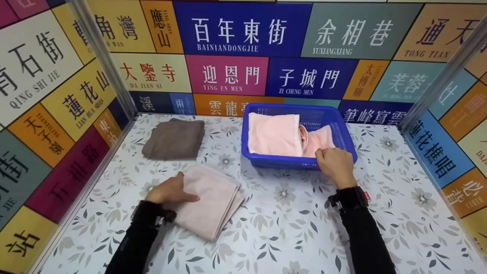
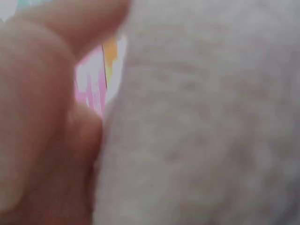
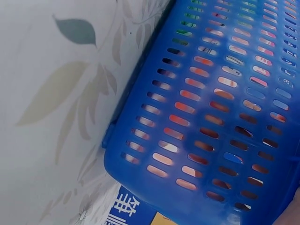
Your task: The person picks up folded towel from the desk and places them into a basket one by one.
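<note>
My left hand (image 1: 169, 192) holds a folded pale beige-pink towel (image 1: 207, 201) by its left side, thumb on top and the other fingers at the edge. That cloth fills most of the left wrist view, blurred, beside the fingers. At the front right corner of a blue plastic basket (image 1: 262, 161), my right hand (image 1: 336, 163) grips the rim with its fingers curled over it. Inside the basket lie a folded light pink towel (image 1: 272, 133) and a second pink cloth (image 1: 319, 140) near the right fingers. The basket's slotted wall (image 3: 206, 117) fills much of the right wrist view.
A folded brown towel (image 1: 175, 139) lies at the back left of the flower-patterned tabletop (image 1: 285, 213). Panels printed with street names (image 1: 243, 30) stand behind and on both sides, meeting at the back corners.
</note>
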`<state>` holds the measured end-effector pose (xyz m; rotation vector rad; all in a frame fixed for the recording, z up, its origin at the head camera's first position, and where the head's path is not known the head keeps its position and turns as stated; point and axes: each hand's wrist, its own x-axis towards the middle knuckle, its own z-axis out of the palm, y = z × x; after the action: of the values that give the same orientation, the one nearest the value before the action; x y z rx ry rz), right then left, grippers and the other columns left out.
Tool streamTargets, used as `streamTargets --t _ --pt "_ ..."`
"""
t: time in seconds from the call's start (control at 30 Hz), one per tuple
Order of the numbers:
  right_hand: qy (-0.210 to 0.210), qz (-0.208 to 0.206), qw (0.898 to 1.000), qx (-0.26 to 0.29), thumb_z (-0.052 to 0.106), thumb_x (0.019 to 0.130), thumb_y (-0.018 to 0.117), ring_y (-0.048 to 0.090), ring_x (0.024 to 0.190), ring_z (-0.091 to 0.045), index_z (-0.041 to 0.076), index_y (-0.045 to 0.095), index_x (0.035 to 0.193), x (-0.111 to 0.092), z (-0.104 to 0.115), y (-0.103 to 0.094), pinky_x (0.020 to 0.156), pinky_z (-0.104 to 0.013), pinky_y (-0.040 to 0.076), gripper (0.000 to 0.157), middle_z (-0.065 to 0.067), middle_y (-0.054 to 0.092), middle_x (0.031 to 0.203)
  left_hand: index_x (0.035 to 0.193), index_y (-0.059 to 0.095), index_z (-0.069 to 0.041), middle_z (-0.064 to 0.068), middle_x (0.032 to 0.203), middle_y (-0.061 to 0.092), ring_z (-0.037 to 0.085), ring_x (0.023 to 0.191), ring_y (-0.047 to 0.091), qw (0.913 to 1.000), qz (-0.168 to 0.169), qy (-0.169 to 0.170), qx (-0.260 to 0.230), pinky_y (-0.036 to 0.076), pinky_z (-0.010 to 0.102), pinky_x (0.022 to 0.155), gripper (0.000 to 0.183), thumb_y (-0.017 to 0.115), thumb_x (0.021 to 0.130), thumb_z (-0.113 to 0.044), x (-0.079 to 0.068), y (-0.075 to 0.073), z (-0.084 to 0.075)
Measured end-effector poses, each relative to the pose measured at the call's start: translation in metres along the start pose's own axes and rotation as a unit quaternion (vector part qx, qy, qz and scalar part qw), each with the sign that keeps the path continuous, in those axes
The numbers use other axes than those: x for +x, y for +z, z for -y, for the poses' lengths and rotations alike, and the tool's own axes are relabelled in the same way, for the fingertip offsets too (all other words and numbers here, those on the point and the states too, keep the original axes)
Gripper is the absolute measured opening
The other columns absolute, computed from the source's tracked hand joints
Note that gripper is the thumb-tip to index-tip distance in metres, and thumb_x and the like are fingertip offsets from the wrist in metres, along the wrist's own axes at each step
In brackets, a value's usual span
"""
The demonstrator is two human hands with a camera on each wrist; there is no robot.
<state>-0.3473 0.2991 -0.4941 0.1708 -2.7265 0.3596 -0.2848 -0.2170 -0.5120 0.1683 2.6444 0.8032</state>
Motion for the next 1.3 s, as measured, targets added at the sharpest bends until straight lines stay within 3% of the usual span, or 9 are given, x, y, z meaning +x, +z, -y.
streamTargets --t 0.13,0.23,0.47,0.57,0.73,0.93,1.13,1.23,1.3 --pt "0.001 0.002 1.0 0.002 0.031 0.103 0.043 0.064 0.068 -0.052 0.002 0.06 0.06 0.0 0.001 0.001 0.062 -0.064 0.048 0.054 -0.028 0.068 0.073 0.156 0.014 0.02 0.04 0.159 0.03 0.048 0.15 0.031 0.9957 -0.024 0.01 -0.089 0.026 0.056 0.125 0.108 0.074 0.092 -0.046 0.008 0.024 -0.017" --pt "0.003 0.006 1.0 0.0 0.031 0.103 0.042 0.064 0.068 -0.052 0.002 0.06 0.061 0.001 0.0 0.0 0.062 -0.063 0.048 0.054 -0.028 0.068 0.074 0.155 0.013 0.021 0.041 0.16 0.027 0.048 0.152 0.028 0.9913 -0.047 0.017 -0.122 0.023 0.055 0.127 0.099 0.068 0.098 -0.039 0.011 0.04 -0.03" --pt "0.01 0.011 1.0 -0.006 0.031 0.105 0.04 0.064 0.069 -0.051 0.003 0.058 0.06 0.0 -0.001 -0.004 0.064 -0.063 0.049 0.056 -0.028 0.068 0.075 0.157 0.013 0.018 0.04 0.157 0.033 0.047 0.149 0.035 0.9877 -0.065 0.047 -0.134 0.027 0.054 0.125 0.098 0.068 0.097 -0.037 0.013 0.069 -0.065" --pt "0.012 0.01 1.0 -0.007 0.032 0.105 0.04 0.064 0.068 -0.051 0.003 0.057 0.06 0.0 -0.001 -0.004 0.064 -0.063 0.049 0.056 -0.028 0.067 0.074 0.156 0.02 0.016 0.039 0.152 0.042 0.046 0.144 0.044 0.9813 -0.067 0.086 -0.159 0.033 0.054 0.122 0.094 0.071 0.096 -0.036 0.015 0.082 -0.075" --pt "0.013 0.006 1.0 -0.008 0.032 0.105 0.04 0.063 0.066 -0.049 0.003 0.055 0.059 -0.001 -0.001 -0.001 0.062 -0.062 0.049 0.056 -0.027 0.066 0.072 0.151 0.033 0.007 0.029 0.138 0.057 0.039 0.13 0.056 0.9683 -0.038 0.134 -0.207 0.042 0.054 0.115 0.077 0.071 0.097 -0.033 0.016 0.101 -0.088" --pt "0.014 -0.025 1.0 0.002 0.03 0.103 0.042 0.061 0.061 -0.05 0.005 0.052 0.055 -0.003 0.002 0.001 0.057 -0.062 0.046 0.056 -0.027 0.065 0.067 0.142 0.038 0.001 0.021 0.13 0.062 0.028 0.118 0.062 0.9515 0.004 0.154 -0.266 0.049 0.045 0.106 0.062 0.07 0.098 -0.029 0.014 0.111 -0.095" --pt "0.012 -0.056 0.998 0.028 0.025 0.104 0.048 0.061 0.059 -0.049 0.007 0.049 0.053 -0.01 0.007 0.0 0.054 -0.06 0.046 0.054 -0.025 0.062 0.063 0.143 0.04 -0.002 0.019 0.133 0.061 0.027 0.122 0.06 0.9464 0.013 0.149 -0.286 0.048 0.044 0.108 0.061 0.071 0.098 -0.03 0.015 0.112 -0.095" --pt "0.009 -0.067 0.997 0.033 0.024 0.104 0.05 0.062 0.065 -0.049 0.002 0.056 0.06 -0.014 0.01 -0.001 0.059 -0.061 0.047 0.05 -0.025 0.065 0.069 0.142 0.041 -0.002 0.018 0.132 0.062 0.027 0.122 0.06 0.9451 0.012 0.148 -0.291 0.048 0.043 0.107 0.061 0.071 0.098 -0.031 0.015 0.114 -0.094" --pt "0.007 -0.082 0.996 0.039 0.023 0.103 0.052 0.063 0.077 -0.05 -0.002 0.066 0.075 -0.018 0.014 -0.002 0.068 -0.06 0.049 0.04 -0.026 0.068 0.08 0.142 0.041 -0.003 0.018 0.131 0.062 0.026 0.121 0.061 0.945 0.012 0.145 -0.293 0.049 0.043 0.106 0.06 0.071 0.098 -0.031 0.015 0.115 -0.093"
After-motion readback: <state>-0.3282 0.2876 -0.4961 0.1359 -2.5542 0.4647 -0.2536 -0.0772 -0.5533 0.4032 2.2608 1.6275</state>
